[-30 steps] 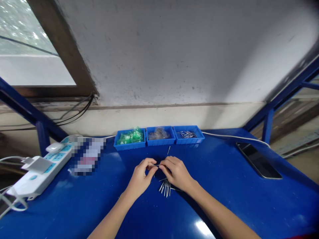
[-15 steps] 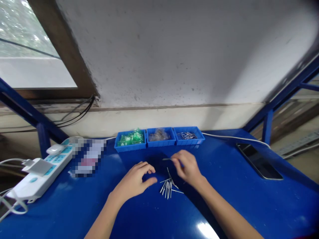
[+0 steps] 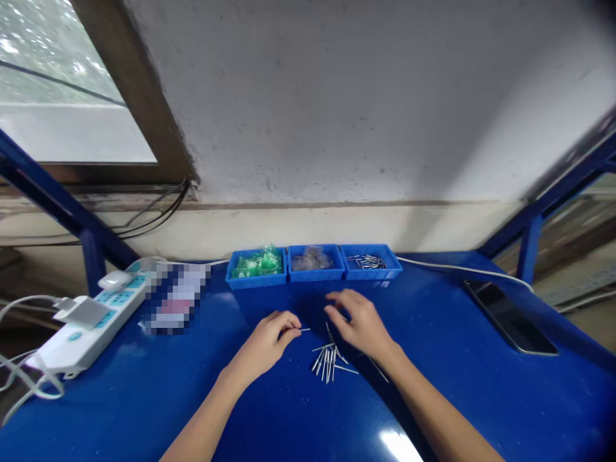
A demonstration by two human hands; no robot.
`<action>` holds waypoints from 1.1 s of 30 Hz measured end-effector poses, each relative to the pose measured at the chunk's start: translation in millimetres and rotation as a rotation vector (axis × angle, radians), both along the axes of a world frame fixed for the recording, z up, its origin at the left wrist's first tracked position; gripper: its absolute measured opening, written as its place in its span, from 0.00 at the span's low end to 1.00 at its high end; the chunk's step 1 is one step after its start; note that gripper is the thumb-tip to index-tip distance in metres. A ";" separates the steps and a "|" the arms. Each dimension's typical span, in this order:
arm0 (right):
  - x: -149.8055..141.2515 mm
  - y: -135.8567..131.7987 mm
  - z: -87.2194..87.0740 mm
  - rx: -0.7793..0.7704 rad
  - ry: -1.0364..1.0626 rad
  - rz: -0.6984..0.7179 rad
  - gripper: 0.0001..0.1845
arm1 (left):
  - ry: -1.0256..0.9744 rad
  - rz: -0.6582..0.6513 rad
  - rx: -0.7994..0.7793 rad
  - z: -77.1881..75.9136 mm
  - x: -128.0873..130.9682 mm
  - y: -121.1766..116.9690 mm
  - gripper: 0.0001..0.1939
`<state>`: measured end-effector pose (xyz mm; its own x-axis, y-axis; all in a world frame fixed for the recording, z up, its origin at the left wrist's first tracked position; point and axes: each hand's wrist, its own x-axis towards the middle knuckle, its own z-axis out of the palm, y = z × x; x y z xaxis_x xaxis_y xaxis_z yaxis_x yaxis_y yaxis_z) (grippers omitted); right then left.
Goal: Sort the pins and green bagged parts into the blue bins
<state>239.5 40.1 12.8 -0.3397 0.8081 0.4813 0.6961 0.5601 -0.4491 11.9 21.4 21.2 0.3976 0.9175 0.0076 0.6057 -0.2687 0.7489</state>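
Observation:
Pinched between thumb and fingertips of my left hand [image 3: 267, 341] is a thin silver blind rivet [image 3: 305, 330], its pin pointing right. My right hand [image 3: 360, 323] hovers to the right with fingers apart, holding nothing. Between and below the hands lies a loose pile of blind rivets [image 3: 329, 363] on the blue table [image 3: 279, 417]. A single thin pin-like piece [image 3: 379, 370] lies beside my right wrist, partly hidden by it.
Along the back stand three blue bins: one with green packets [image 3: 256, 280], one with clear bags [image 3: 316, 276], one with rivets [image 3: 371, 274]. A white power strip [image 3: 72, 346] with cables and a blurred packet [image 3: 178, 305] lie left; a phone [image 3: 511, 317] lies right.
The rivet passed from both hands to my right hand, and is now in my left. My right hand has opened. The view has shifted slightly.

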 end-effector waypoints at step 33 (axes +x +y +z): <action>50.5 41.6 24.0 0.102 0.087 -0.603 0.23 | 0.300 -0.124 0.367 -22.1 38.4 10.9 0.10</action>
